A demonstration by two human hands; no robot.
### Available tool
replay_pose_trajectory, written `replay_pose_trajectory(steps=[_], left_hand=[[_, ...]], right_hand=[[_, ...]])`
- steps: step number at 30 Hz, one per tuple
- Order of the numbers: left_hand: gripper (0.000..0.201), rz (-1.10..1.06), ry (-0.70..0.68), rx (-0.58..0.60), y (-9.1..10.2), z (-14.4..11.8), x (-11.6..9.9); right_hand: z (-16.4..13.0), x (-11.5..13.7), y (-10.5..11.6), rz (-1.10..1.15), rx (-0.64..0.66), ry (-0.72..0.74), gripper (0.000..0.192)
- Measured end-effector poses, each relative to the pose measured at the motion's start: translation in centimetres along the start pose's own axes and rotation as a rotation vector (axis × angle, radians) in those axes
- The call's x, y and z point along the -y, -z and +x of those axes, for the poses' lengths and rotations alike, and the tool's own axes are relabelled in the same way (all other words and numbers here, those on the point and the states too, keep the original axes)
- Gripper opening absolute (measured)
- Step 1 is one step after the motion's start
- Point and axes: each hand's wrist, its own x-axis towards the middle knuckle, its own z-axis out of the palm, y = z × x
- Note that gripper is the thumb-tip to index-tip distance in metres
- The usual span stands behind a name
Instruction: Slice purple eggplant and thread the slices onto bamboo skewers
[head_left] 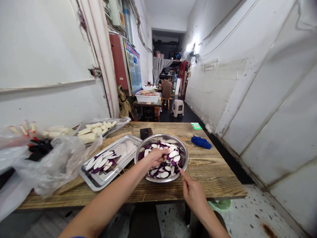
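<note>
A round steel bowl (186,162) full of purple-skinned, white-fleshed eggplant slices (164,174) stands before me. My left hand (158,156) reaches over the bowl, its fingers closed at an eggplant slice near the top of a skewer. My right hand (192,187), at the bowl's front right rim, pinches the lower end of that thin wooden skewer (178,166). Several slices are threaded on it above my fingers. To the left, a rectangular metal tray (127,147) bears finished-looking skewers of eggplant (102,162), their sticks pointing right.
Loose wooden skewers (182,136) and a blue cloth (201,142) lie behind and right of the bowl. A dark box (146,133) sits behind it. Plastic bags (59,165) and pale cut pieces (92,132) crowd the left. Farther back, a person (166,88) sits near a stool (177,108).
</note>
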Motion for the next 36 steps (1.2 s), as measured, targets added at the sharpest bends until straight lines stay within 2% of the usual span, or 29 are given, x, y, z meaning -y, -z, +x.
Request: replay_pose_trajectory(steps=[5, 10, 17, 36], left_hand=[[0.032, -0.03, -0.085, 0.0, 0.4, -0.1, -0.7], [0.039, 0.026, -0.166, 0.055, 0.0, -0.7, -0.9], [0.038, 0.036, -0.063, 0.108, -0.7, -0.8, -0.7], [0.04, 0.067, 0.023, 0.04, -1.2, -0.1, -0.2]], right_hand=[[-0.5, -1.0, -0.4, 0.094, -0.106, 0.047, 0.045], [-0.9, -1.3, -0.1, 0.18, -0.111, 0.067, 0.044], [-1.4, -1.2, 0.3, 0.18, -0.06, 0.093, 0.044], [-0.7, -1.7, -0.1, 0.08, -0.084, 0.093, 0.045]])
